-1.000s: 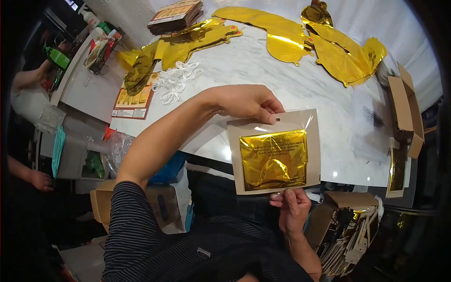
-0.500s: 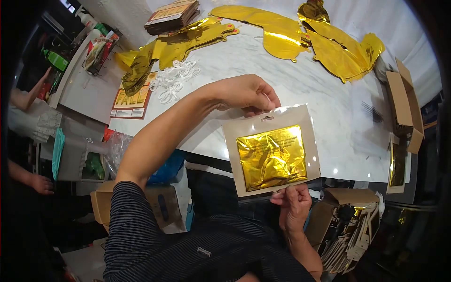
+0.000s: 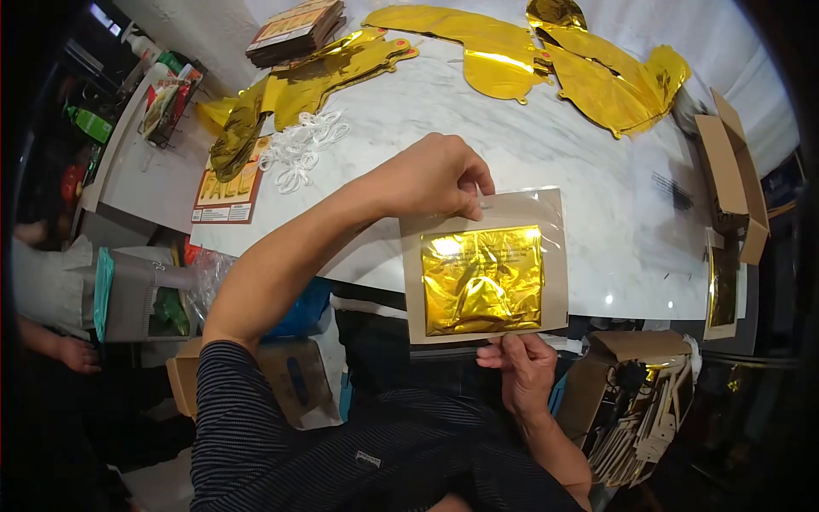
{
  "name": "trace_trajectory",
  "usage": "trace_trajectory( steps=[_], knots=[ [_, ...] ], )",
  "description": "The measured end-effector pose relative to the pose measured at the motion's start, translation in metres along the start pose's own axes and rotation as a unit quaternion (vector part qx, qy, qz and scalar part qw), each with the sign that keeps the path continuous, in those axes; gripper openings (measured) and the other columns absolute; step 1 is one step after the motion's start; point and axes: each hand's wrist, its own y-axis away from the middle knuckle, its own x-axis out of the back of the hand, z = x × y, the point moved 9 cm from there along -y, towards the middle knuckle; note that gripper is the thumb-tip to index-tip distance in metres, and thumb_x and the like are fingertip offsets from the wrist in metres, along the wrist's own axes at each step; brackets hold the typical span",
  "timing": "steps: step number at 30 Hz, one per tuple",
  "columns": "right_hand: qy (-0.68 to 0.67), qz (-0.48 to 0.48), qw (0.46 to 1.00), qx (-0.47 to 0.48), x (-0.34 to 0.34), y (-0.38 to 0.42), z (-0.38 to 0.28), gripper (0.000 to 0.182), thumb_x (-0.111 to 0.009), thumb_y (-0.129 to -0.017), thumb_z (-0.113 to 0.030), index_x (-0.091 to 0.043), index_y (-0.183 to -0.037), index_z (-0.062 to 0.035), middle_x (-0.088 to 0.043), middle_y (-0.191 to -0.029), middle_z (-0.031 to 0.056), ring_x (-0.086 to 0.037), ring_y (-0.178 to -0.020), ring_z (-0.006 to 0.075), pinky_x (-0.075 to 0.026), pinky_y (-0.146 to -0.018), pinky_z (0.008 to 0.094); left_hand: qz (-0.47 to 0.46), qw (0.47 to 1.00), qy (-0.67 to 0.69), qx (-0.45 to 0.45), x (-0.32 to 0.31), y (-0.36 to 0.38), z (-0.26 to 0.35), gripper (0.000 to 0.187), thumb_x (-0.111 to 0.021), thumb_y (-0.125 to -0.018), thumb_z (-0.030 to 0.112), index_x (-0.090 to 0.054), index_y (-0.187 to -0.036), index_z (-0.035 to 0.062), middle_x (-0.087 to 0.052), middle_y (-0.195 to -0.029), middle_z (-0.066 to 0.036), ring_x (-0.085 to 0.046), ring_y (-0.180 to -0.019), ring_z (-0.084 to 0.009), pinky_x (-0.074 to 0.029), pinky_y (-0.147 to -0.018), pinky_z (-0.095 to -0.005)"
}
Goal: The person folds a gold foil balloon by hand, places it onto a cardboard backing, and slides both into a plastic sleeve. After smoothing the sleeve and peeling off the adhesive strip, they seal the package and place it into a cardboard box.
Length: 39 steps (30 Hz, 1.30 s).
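Over the front edge of the table I hold a flat foil balloon packet [image 3: 559,256], a beige card in a clear sleeve with a folded gold foil balloon [image 3: 482,282] showing on it. My left hand [image 3: 448,175] reaches across from the left and pinches the packet's top edge, its fingers covering the spot by the hang hole. Below, my right hand [image 3: 522,367] has its thumb and fingers closed on the packet's bottom edge. Small print on the gold foil is too fine to read.
Gold foil balloons [image 3: 503,72], white cords [image 3: 303,145], a stack of printed cards [image 3: 294,30] and a "FALL" card [image 3: 229,192] lie on the marble-look table [image 3: 375,282]. Open cardboard boxes [image 3: 721,171] stand at right; one below right holds several cards [image 3: 640,427]. Another person's hand [image 3: 77,354] shows at left.
My left fingers have shifted down over the packet's hang hole. The packet sits slightly further left and straighter, with my right hand still at its bottom edge. The view has shifted a little.
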Motion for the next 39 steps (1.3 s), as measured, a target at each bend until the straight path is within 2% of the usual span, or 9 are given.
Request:
trace_trajectory(
  steps=[4, 10, 12, 13, 15, 22, 27, 31, 39],
  knots=[
    [-0.007, -0.009, 1.000, -0.001, -0.001, 0.000, 0.001, 0.019, -0.063, -0.105, -0.009, -0.068, -0.101, 0.0087, -0.074, -0.095, 0.0202, -0.077, -0.078, 0.0279, -0.068, -0.069, 0.0415, 0.023, 1.000, 0.003, -0.005, -0.001, 0.000, -0.005, 0.029, -0.084, -0.082, 0.016, -0.080, -0.107, 0.0023, -0.075, -0.077, -0.014, -0.070, -0.072, -0.0261, -0.057, -0.076, -0.0346],
    [-0.013, 0.002, 1.000, 0.014, 0.005, 0.002, 0.003, 0.018, -0.062, -0.105, -0.009, -0.068, -0.102, 0.0085, -0.074, -0.093, 0.0196, -0.077, -0.076, 0.0274, -0.068, -0.069, 0.0412, -0.069, 0.989, 0.132, -0.017, -0.012, -0.004, -0.017, 0.029, -0.064, -0.102, 0.021, -0.075, -0.121, 0.0021, -0.078, -0.102, -0.012, -0.071, -0.091, -0.0179, -0.055, -0.086, -0.0327],
    [-0.016, 0.009, 1.000, 0.021, 0.006, 0.002, 0.000, 0.017, -0.063, -0.104, -0.009, -0.068, -0.100, 0.0072, -0.074, -0.092, 0.0191, -0.076, -0.073, 0.0261, -0.068, -0.068, 0.0391, -0.069, 0.982, 0.178, 0.011, -0.008, -0.002, -0.016, 0.036, -0.056, -0.108, 0.027, -0.074, -0.122, -0.0005, -0.073, -0.090, -0.002, -0.057, -0.069, -0.0061, -0.049, -0.063, -0.0264],
    [-0.016, 0.010, 1.000, 0.021, 0.005, 0.002, -0.001, 0.017, -0.063, -0.104, -0.009, -0.068, -0.100, 0.0072, -0.074, -0.092, 0.0191, -0.076, -0.073, 0.0261, -0.068, -0.068, 0.0391, -0.070, 0.981, 0.178, 0.010, -0.007, -0.002, -0.017, 0.036, -0.056, -0.108, 0.027, -0.074, -0.122, -0.0005, -0.073, -0.090, -0.002, -0.057, -0.069, -0.0061, -0.049, -0.063, -0.0264],
    [-0.016, 0.033, 0.999, 0.023, 0.006, 0.002, -0.004, 0.015, -0.064, -0.104, -0.009, -0.067, -0.098, 0.0056, -0.074, -0.090, 0.0176, -0.076, -0.070, 0.0246, -0.067, -0.067, 0.0370, -0.108, 0.976, 0.188, 0.028, -0.011, -0.003, -0.023, 0.030, -0.059, -0.106, 0.021, -0.074, -0.120, 0.0001, -0.074, -0.098, -0.004, -0.064, -0.089, -0.0121, -0.052, -0.085, -0.0294],
    [-0.018, 0.023, 1.000, 0.012, -0.001, -0.001, 0.000, 0.014, -0.064, -0.103, -0.009, -0.065, -0.100, 0.0048, -0.073, -0.085, 0.0160, -0.074, -0.066, 0.0221, -0.067, -0.066, 0.0355, -0.133, 0.982, 0.117, 0.071, -0.016, -0.003, -0.032, 0.028, -0.060, -0.105, 0.020, -0.073, -0.122, 0.0022, -0.074, -0.101, -0.002, -0.063, -0.089, -0.0104, -0.051, -0.086, -0.0273],
    [-0.017, 0.005, 1.000, -0.004, -0.009, -0.001, 0.002, 0.016, -0.062, -0.105, -0.009, -0.066, -0.102, 0.0063, -0.074, -0.081, 0.0163, -0.072, -0.062, 0.0206, -0.066, -0.064, 0.0343, -0.104, 0.969, 0.221, 0.044, -0.017, -0.005, -0.031, 0.035, -0.059, -0.105, 0.025, -0.069, -0.132, 0.0058, -0.074, -0.112, -0.008, -0.064, -0.100, -0.0129, -0.051, -0.093, -0.0286],
    [0.020, 0.011, 1.000, 0.003, -0.015, -0.003, -0.005, 0.019, -0.061, -0.105, -0.010, -0.067, -0.099, 0.0069, -0.073, -0.078, 0.0157, -0.072, -0.061, 0.0202, -0.065, -0.062, 0.0344, -0.102, 0.979, 0.178, 0.001, -0.018, -0.014, -0.028, 0.037, -0.057, -0.106, 0.028, -0.068, -0.135, 0.0067, -0.073, -0.116, -0.010, -0.064, -0.103, -0.0140, -0.050, -0.094, -0.0288],
    [0.014, 0.023, 1.000, 0.008, -0.032, -0.015, -0.021, 0.036, -0.058, -0.108, -0.021, -0.069, -0.086, 0.0053, -0.070, -0.073, 0.0160, -0.069, -0.054, 0.0215, -0.063, -0.055, 0.0350, -0.053, 0.989, 0.141, -0.005, -0.001, -0.039, -0.023, 0.030, -0.063, -0.104, 0.031, -0.072, -0.102, 0.0019, -0.069, -0.084, 0.000, -0.058, -0.079, -0.0089, -0.049, -0.077, -0.0281]
  ],
)
